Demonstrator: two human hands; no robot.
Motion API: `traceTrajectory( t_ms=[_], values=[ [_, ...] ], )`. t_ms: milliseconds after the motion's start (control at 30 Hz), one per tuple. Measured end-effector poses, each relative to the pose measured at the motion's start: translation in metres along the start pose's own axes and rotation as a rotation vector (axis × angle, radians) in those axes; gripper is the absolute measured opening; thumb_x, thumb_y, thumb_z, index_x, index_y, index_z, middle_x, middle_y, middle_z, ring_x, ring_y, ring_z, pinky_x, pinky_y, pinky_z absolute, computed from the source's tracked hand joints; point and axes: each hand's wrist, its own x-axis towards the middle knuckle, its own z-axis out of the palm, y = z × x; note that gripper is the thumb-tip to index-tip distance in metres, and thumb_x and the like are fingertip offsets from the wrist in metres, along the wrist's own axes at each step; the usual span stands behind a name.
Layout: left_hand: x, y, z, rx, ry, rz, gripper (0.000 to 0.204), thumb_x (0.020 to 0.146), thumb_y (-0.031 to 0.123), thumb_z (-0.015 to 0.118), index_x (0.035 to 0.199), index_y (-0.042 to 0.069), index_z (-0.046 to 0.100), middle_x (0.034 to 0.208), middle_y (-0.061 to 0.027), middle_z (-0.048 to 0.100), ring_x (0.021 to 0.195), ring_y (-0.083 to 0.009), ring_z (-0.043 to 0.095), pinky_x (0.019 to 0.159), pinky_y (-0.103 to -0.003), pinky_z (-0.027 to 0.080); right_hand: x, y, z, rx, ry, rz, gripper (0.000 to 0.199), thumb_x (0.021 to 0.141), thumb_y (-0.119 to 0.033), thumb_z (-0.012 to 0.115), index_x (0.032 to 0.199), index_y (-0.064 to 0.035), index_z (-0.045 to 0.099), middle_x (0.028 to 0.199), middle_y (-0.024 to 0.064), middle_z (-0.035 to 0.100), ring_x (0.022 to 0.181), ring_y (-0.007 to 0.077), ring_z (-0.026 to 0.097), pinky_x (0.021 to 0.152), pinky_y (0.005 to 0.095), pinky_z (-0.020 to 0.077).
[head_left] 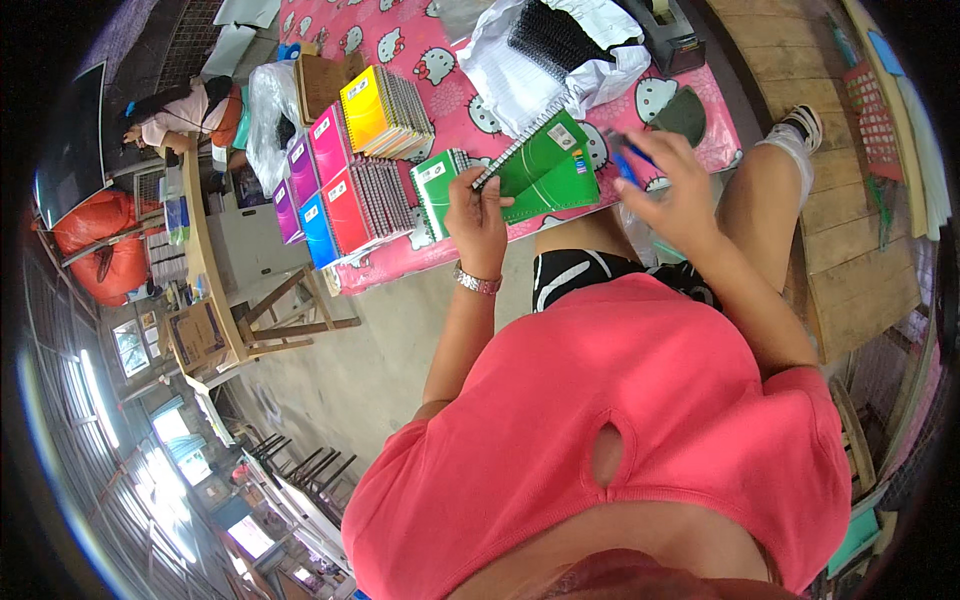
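My left hand (478, 222) grips a green spiral notebook (548, 188) at the lower end of its black coil, with the thumb and fingers closed round it. The notebook lies tilted over the table's near edge. To its right my right hand (682, 195) is closed on blue-handled pliers (632, 160), whose jaws are blurred and stand apart from the notebook. Just left of my left hand, a small stack of green notebooks (436, 190) sits on the table. Farther left are stacks of yellow notebooks (388, 112), red notebooks (368, 208) and pink notebooks (328, 142).
A pink patterned cover (385, 272) lies over the table. Black spiral coils (560, 38) rest on white cloth (492, 75) at the back. A dark box (680, 45) stands at the back right. Another person (190, 112) is at the far left, near a wooden bench (225, 310).
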Motion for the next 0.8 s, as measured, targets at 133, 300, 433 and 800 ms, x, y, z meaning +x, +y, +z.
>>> traceTrajectory(
  t_ms=[133,300,433,800],
  values=[
    [0.003,0.006,0.004,-0.063,-0.016,-0.057,0.019,0.093,0.0,0.061,0.11,-0.004,0.052,0.093,-0.007,0.06,0.074,-0.008,0.061,0.06,-0.023,0.057,0.004,-0.029,0.019,-0.009,-0.131,-0.315,0.056,0.071,-0.02,0.075,0.124,-0.0047,0.061,0.115,0.013,0.06,0.104,0.0319,0.057,0.091,0.0402,0.0467],
    [0.001,0.009,0.009,-0.119,0.036,0.033,0.016,0.093,0.0,0.061,0.106,-0.004,0.053,0.089,-0.0063,0.061,0.074,-0.0072,0.06,0.06,-0.024,0.059,0.005,-0.042,0.044,-0.066,-0.272,-0.39,0.062,0.069,-0.025,0.077,0.126,-0.0067,0.06,0.116,0.0105,0.058,0.104,0.0311,0.056,0.091,0.0418,0.0464],
    [0.001,0.004,0.001,-0.047,0.014,-0.035,0.015,0.091,-0.004,0.062,0.104,-0.002,0.055,0.086,-0.0042,0.062,0.074,-0.0053,0.058,0.06,-0.02,0.051,0.01,-0.054,0.049,-0.097,-0.28,-0.43,0.06,0.071,-0.028,0.073,0.125,-0.006,0.058,0.112,0.0091,0.057,0.102,0.0282,0.054,0.089,0.0403,0.0439],
    [-0.004,-0.002,0.005,-0.238,0.13,0.029,0.017,0.087,-0.013,0.059,0.1,-0.003,0.06,0.086,-0.0035,0.063,0.078,-0.0058,0.059,0.064,-0.021,0.049,0.012,-0.06,0.064,0.711,-0.854,0.555,0.049,0.083,-0.019,0.071,0.126,-0.0005,0.058,0.107,0.0108,0.062,0.096,0.0228,0.061,0.085,0.038,0.0491]
  ],
)
